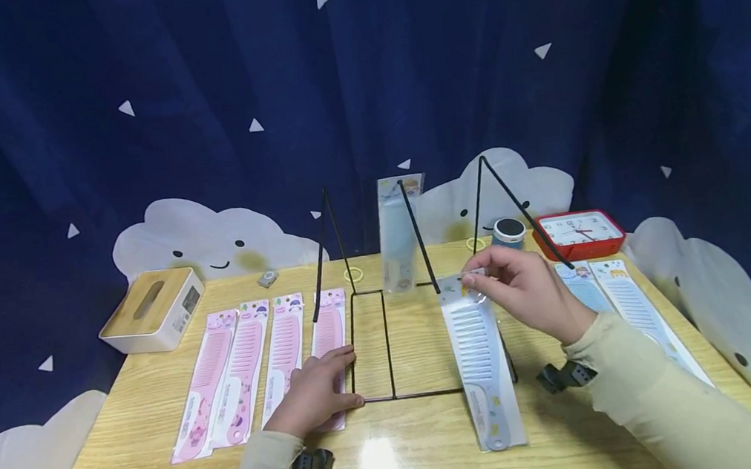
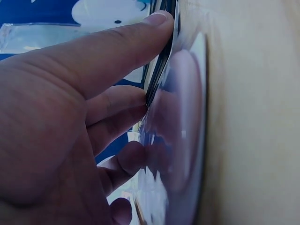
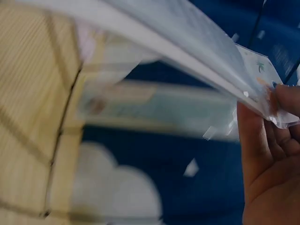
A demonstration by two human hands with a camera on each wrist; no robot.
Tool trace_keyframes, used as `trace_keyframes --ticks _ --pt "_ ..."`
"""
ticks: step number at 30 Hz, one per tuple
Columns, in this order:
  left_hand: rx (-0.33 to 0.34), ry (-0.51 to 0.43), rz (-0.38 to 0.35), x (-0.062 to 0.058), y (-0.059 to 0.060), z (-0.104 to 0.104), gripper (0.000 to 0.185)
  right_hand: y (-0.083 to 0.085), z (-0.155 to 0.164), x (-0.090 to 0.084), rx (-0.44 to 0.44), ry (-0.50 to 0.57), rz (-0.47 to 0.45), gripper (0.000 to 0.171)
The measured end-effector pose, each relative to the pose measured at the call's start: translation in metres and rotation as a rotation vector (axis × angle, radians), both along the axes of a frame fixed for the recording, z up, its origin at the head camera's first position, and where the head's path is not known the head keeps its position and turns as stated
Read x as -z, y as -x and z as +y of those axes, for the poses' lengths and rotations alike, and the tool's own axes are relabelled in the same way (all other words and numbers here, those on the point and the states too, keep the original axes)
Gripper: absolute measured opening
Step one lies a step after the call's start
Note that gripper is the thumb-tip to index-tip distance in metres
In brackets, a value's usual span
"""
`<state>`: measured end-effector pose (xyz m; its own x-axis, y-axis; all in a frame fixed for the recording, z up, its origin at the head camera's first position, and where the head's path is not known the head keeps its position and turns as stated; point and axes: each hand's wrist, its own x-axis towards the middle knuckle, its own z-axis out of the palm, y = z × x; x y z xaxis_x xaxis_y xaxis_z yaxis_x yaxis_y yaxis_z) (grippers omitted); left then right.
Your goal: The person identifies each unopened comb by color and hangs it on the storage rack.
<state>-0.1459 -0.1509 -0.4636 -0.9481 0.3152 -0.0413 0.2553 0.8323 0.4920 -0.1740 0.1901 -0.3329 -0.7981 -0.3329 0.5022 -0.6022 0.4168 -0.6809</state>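
Packaged white comb (image 1: 481, 352) lying on table (image 1: 131, 427) beside wire rack (image 1: 384, 338), top edge being pinched by right hand (image 1: 524, 292); left hand (image 1: 316, 396) resting flat, fingers (image 2: 112, 51) extended, pressing pink comb pack (image 1: 327, 335).

my desk against a dark blue backdrop

i sit at a light wooden desk (image 1: 436, 467) with a glossy top that catches a bright glare near me. behind it hangs a deep blue curtain (image 1: 202, 93) dotted with small white triangles, with white smiling cloud cutouts (image 1: 195, 239) along its lower edge.
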Motion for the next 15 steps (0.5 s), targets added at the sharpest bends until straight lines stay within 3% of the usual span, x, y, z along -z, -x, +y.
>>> trace_keyframes --ticks 8,15 --pt "0.01 -0.022 -0.009 0.001 0.001 -0.002 0.074 -0.045 -0.033 -0.028 -0.204 0.09 0.108 0.016" --pt "0.014 -0.021 -0.008 0.003 0.002 -0.002 0.074 -0.057 -0.043 -0.043 -0.251 0.206 0.165 0.014"
